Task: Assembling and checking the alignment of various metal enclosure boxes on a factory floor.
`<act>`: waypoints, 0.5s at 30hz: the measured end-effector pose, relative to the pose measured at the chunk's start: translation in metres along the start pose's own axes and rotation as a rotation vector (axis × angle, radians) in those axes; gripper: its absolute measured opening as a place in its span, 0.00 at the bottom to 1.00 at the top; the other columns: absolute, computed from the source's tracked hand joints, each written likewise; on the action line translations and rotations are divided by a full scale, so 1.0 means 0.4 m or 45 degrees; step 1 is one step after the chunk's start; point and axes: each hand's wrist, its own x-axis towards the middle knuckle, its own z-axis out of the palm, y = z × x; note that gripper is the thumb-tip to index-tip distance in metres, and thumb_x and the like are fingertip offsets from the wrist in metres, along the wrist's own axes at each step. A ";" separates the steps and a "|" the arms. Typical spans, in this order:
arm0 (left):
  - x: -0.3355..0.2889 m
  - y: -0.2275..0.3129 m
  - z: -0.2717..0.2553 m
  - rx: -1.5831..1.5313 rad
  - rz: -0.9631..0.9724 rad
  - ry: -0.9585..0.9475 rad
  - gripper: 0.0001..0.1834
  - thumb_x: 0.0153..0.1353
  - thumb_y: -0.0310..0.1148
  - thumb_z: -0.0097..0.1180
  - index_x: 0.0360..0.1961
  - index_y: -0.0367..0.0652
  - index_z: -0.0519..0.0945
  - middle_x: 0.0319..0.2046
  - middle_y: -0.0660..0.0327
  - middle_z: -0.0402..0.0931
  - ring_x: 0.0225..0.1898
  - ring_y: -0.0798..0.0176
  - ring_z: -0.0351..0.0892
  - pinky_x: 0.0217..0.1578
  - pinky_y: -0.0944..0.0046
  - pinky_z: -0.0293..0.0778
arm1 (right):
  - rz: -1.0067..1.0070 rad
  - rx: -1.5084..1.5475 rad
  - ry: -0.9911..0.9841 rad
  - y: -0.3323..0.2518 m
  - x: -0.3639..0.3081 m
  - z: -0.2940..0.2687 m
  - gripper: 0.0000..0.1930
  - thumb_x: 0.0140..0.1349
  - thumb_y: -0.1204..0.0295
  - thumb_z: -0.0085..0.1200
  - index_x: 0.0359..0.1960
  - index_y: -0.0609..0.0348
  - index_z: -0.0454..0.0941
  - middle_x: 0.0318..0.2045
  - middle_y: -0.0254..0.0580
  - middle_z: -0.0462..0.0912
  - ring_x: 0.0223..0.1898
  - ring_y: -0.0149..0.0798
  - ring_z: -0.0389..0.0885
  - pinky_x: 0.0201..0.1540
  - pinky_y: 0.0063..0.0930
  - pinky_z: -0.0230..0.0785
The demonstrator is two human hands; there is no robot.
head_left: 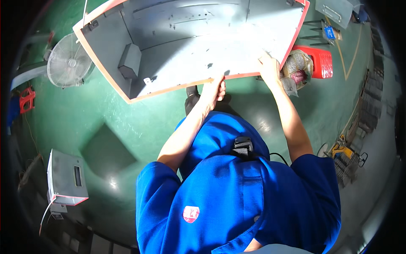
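Note:
A large grey metal cabinet (196,55) lies in front of me with its open side facing up and its rim edged in orange-red. The near rim has my left hand (212,92) closed on it, fingers curled on the outer side. Farther right, my right hand (270,68) reaches over the same rim into the cabinet. Its fingers are bent together; anything between them is too small or bright to make out. A small grey box (130,61) is attached at the cabinet's left inner wall, and a small white tag (147,81) shows near the front left.
A round fan (70,61) stands left of the cabinet. Right of it, a red stool (320,62) adjoins a bag of wrapped parts (297,67). Another grey metal box (67,178) hangs or stands at lower left. Stacked panels (372,97) line the right side.

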 end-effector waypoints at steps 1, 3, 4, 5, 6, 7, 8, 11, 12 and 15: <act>0.005 -0.003 -0.002 0.012 0.006 -0.008 0.19 0.61 0.49 0.52 0.21 0.49 0.67 0.13 0.70 0.59 0.12 0.76 0.57 0.10 0.75 0.51 | -0.043 0.037 0.027 0.011 0.008 0.010 0.06 0.54 0.68 0.55 0.29 0.55 0.74 0.19 0.47 0.79 0.24 0.51 0.80 0.28 0.42 0.71; 0.013 0.002 0.005 0.015 -0.029 0.009 0.22 0.61 0.51 0.52 0.18 0.48 0.67 0.13 0.69 0.60 0.13 0.75 0.58 0.11 0.74 0.52 | -0.028 0.063 -0.001 0.019 0.026 0.023 0.08 0.55 0.68 0.55 0.31 0.57 0.73 0.22 0.49 0.79 0.26 0.52 0.80 0.31 0.44 0.71; 0.018 0.005 0.007 0.027 -0.065 0.034 0.23 0.60 0.52 0.52 0.17 0.48 0.67 0.13 0.69 0.61 0.13 0.75 0.58 0.11 0.74 0.52 | -0.045 -0.052 -0.053 0.022 0.036 0.024 0.08 0.54 0.67 0.55 0.33 0.57 0.73 0.24 0.50 0.79 0.28 0.52 0.80 0.32 0.44 0.71; 0.020 0.007 0.000 -0.032 -0.107 0.029 0.21 0.60 0.50 0.54 0.18 0.49 0.67 0.12 0.70 0.62 0.11 0.75 0.61 0.09 0.74 0.52 | -0.078 -0.163 -0.111 -0.005 0.052 0.002 0.09 0.54 0.67 0.55 0.34 0.57 0.73 0.26 0.50 0.80 0.31 0.51 0.80 0.34 0.44 0.71; 0.026 0.004 -0.006 -0.067 -0.066 0.005 0.21 0.60 0.50 0.54 0.19 0.49 0.68 0.13 0.69 0.63 0.12 0.75 0.61 0.09 0.74 0.52 | -0.106 -0.277 -0.172 -0.026 0.074 -0.014 0.10 0.54 0.67 0.55 0.35 0.57 0.73 0.28 0.51 0.80 0.33 0.50 0.80 0.35 0.43 0.71; 0.032 0.001 -0.012 -0.073 -0.102 0.040 0.21 0.60 0.50 0.54 0.19 0.48 0.69 0.13 0.69 0.63 0.12 0.75 0.61 0.09 0.74 0.52 | -0.162 -0.365 -0.201 -0.051 0.104 -0.022 0.12 0.53 0.68 0.55 0.38 0.58 0.72 0.33 0.50 0.79 0.38 0.49 0.79 0.39 0.43 0.71; 0.027 0.012 0.002 -0.079 -0.132 0.069 0.20 0.60 0.51 0.54 0.19 0.48 0.70 0.13 0.69 0.64 0.12 0.74 0.61 0.09 0.74 0.53 | -0.238 -0.253 -0.187 -0.075 0.137 -0.032 0.12 0.53 0.68 0.56 0.37 0.58 0.72 0.33 0.49 0.79 0.38 0.49 0.79 0.39 0.42 0.71; 0.034 0.003 0.016 -0.080 -0.110 0.095 0.24 0.60 0.52 0.52 0.16 0.46 0.67 0.13 0.67 0.62 0.13 0.73 0.59 0.12 0.74 0.51 | -0.470 0.104 -0.208 -0.155 0.252 0.017 0.10 0.53 0.71 0.54 0.36 0.59 0.72 0.34 0.45 0.79 0.38 0.49 0.78 0.39 0.40 0.71; 0.038 0.000 0.019 -0.083 -0.087 0.088 0.25 0.61 0.52 0.52 0.15 0.47 0.67 0.12 0.67 0.61 0.13 0.73 0.59 0.12 0.73 0.51 | -0.605 0.081 -0.276 -0.179 0.289 0.061 0.10 0.54 0.72 0.53 0.37 0.59 0.72 0.34 0.44 0.79 0.38 0.49 0.78 0.39 0.40 0.71; 0.050 -0.020 -0.013 -0.144 -0.176 0.164 0.25 0.60 0.52 0.53 0.15 0.46 0.69 0.11 0.67 0.63 0.11 0.74 0.58 0.11 0.74 0.51 | -1.027 -0.040 -0.467 -0.248 0.398 0.284 0.09 0.54 0.74 0.49 0.38 0.58 0.73 0.35 0.43 0.76 0.41 0.46 0.76 0.39 0.39 0.70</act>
